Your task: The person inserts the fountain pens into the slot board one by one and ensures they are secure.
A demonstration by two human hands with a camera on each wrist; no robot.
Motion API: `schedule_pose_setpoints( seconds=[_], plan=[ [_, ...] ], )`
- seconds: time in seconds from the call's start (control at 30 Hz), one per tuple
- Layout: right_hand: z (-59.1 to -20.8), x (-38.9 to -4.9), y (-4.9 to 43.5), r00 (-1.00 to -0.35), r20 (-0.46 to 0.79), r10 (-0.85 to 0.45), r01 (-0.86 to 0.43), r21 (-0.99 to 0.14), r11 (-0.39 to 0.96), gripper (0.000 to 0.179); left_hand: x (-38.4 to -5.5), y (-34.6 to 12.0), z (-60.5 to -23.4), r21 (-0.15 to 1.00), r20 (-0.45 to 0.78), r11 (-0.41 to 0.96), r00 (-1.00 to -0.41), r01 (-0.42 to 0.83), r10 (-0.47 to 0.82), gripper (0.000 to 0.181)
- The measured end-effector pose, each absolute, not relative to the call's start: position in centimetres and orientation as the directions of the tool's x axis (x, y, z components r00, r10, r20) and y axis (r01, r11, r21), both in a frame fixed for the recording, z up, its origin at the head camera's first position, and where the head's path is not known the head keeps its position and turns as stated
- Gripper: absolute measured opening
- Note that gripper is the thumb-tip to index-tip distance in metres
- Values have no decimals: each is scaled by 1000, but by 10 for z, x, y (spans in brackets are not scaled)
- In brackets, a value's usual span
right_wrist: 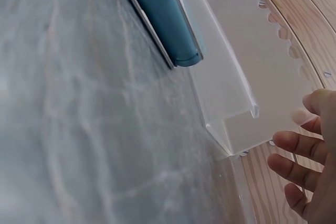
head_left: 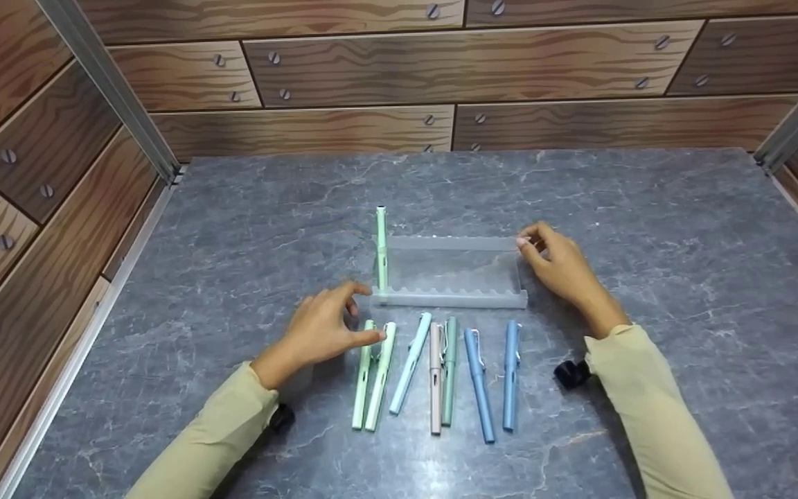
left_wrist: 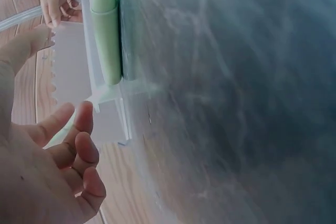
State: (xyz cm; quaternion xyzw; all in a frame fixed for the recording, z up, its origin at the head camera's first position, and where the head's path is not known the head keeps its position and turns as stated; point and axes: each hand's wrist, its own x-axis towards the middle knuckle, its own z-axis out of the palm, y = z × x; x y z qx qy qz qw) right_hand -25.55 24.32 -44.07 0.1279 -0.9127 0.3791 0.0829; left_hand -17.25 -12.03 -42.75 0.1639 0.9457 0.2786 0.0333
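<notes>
A clear plastic pen stand (head_left: pixel 451 299) with notched front and back rails sits mid-table. One light green pen (head_left: pixel 381 249) lies across its left end, cap toward the back. My left hand (head_left: pixel 326 322) is beside the front left corner, fingers loosely bent with nothing between them. Its index fingertip is right at that corner, and the thumb overlaps a light green pen (head_left: pixel 380 378) lying in front. At the back right corner, my right hand (head_left: pixel 555 263) pinches the stand's edge between thumb and index finger. The right wrist view shows the other fingers (right_wrist: pixel 296 169) spread apart.
Before the stand lie another light green pen (head_left: pixel 362 374), a pale aqua pen (head_left: pixel 411 364), a greyish-pink pen (head_left: pixel 435 381), a dark green pen (head_left: pixel 449 371) and two blue pens (head_left: pixel 479 384), roughly side by side. Wood-patterned walls (head_left: pixel 468 66) bound the marbled table (head_left: pixel 669 229).
</notes>
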Motion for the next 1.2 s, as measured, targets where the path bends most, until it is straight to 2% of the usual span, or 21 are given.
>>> schedule_pose_setpoints(
  seconds=[0.5, 1.2],
  plan=[
    [-440, -256, 241, -956, 238, -174, -291, -671, 682, 24, -170, -118, -427, 462, -213, 858, -911, 226, 354, 68],
    [-440, -254, 243, -951, 267, -153, -299, -677, 673, 21, -174, -115, -427, 470, -234, 858, -908, 206, 347, 63]
  ],
)
